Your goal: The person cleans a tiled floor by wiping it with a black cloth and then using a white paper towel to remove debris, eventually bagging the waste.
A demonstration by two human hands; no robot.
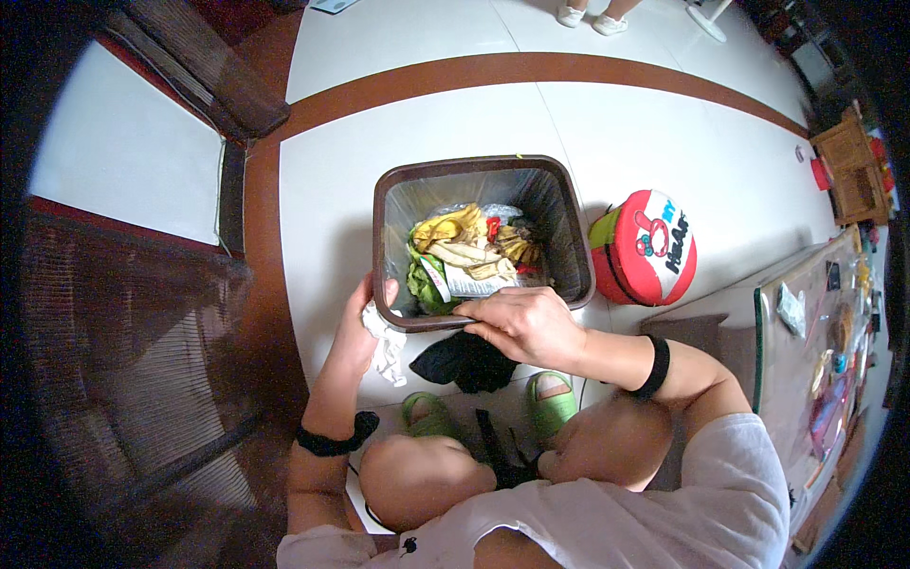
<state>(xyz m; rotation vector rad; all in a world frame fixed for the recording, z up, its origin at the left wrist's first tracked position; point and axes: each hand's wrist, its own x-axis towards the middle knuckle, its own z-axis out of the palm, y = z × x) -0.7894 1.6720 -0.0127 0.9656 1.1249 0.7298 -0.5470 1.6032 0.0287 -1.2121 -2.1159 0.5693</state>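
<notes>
A brown plastic trash bin [579, 249] with a clear liner stands on the floor before me. Banana peels [455, 227], green leaves [424, 288] and a printed wrapper [473, 284] lie inside. My left hand [359, 327] grips the bin's near left corner, its thumb over the rim, with crumpled white tissue [387, 348] against the palm. My right hand [530, 323] pinches the near rim, fingers inside and thumb below. A black cloth-like thing [469, 363] lies below the near rim, between the bin and my green slippers [553, 405].
A red round stool or case [643, 249] stands just right of the bin. Further right is a low table [782, 313] covered with small items. A dark curtain-like fabric [142, 355] hangs at left. Another person's feet in white shoes [610, 25] are at the top.
</notes>
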